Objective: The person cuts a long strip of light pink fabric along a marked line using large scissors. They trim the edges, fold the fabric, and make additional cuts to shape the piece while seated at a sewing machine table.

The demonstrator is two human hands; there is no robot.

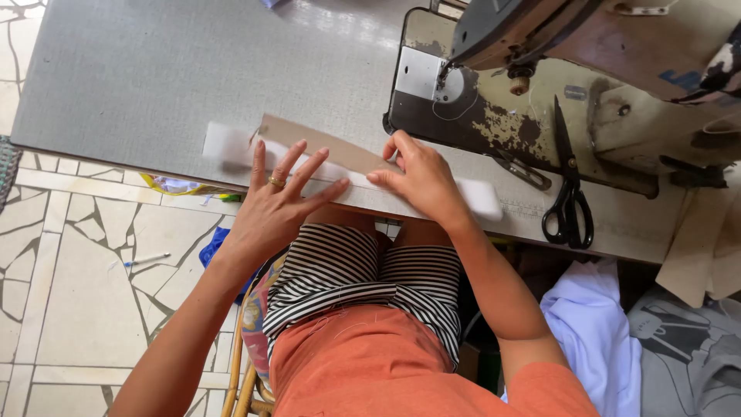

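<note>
- My left hand (282,197) lies flat, fingers spread, pinning the white fabric strip (231,144) and brown cardboard pattern (324,147) on the grey surface (154,77).
- My right hand (421,177) presses its fingertips on the strip's edge; neither grip is closed around anything.
- I judge this the aligning step; next calls for steady, even pressure.

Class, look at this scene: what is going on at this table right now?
A person sits at a grey sewing table. The left hand lies flat, fingers spread, on a long white fabric strip with a brown cardboard piece on it. The right hand presses the strip near the cardboard's edge. An old sewing machine stands behind, with black scissors lying to the right.
</note>
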